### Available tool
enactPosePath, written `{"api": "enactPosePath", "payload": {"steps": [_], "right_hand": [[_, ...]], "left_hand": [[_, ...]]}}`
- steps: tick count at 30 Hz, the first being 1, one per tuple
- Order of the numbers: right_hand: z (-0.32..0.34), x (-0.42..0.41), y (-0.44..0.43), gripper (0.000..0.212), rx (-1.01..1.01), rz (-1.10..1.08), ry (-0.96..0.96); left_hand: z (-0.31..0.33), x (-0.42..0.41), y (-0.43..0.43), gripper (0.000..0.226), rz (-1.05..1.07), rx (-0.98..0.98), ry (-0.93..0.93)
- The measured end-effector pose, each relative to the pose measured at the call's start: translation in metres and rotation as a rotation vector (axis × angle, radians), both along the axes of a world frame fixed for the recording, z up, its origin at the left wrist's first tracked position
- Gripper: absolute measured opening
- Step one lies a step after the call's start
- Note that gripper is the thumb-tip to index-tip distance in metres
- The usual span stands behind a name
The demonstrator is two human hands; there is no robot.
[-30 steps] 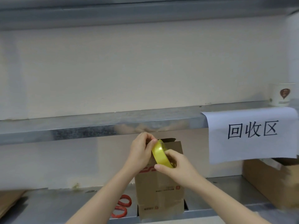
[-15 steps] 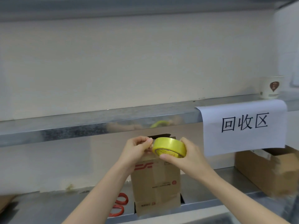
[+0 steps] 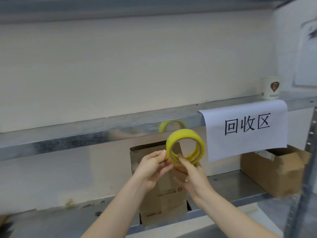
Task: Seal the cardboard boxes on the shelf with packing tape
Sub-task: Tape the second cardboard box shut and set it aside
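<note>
1. Now the left hand pinches the tape at its left rim.
2. The right hand holds the tape from below, thumb in the hole.
3. The tape is up in front of a box at the shelf's front edge.
4. A second box sits at the right end, under a sign.

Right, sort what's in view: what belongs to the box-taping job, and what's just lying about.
For the job: yellow tape roll in left hand and right hand; tall cardboard box behind them; open cardboard box at right.
Lying about: paper cup on upper shelf; paper sign hanging from it.
</note>
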State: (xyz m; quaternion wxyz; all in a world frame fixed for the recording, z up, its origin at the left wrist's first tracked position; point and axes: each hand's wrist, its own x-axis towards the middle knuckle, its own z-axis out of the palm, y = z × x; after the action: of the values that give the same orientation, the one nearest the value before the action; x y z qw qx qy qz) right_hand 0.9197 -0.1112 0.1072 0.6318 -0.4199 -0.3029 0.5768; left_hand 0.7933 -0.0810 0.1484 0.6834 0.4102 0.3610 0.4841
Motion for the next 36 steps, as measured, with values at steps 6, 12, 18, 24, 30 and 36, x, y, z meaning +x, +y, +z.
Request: {"api": "enactPosePath", "payload": {"steps": [6,12,18,24,30,36], "right_hand": [[0.007,0.005,-0.001,0.019,0.000,-0.051,-0.066],[0.014,0.020,0.004,0.003,0.042,-0.162,-0.265],[0.005,0.046,0.006,0.015,0.078,-0.291,-0.477],[0.004,0.045,0.009,0.015,0.085,-0.413,-0.596],[-0.001,0.054,0.011,0.018,0.101,-0.459,-0.678],[0.011,0.036,0.017,0.017,0.119,-0.272,-0.306]], "left_hand": [[-0.003,-0.004,-0.005,0.013,-0.014,-0.007,0.101],[-0.005,-0.019,-0.006,0.010,0.024,-0.017,0.081],[0.000,-0.052,0.000,0.007,0.011,0.122,0.285],[-0.001,-0.063,0.001,0.010,0.032,0.344,0.689],[0.007,-0.094,0.009,0.008,0.162,0.498,1.025],[0.008,-0.096,0.011,0.011,0.168,0.412,0.781]]}}
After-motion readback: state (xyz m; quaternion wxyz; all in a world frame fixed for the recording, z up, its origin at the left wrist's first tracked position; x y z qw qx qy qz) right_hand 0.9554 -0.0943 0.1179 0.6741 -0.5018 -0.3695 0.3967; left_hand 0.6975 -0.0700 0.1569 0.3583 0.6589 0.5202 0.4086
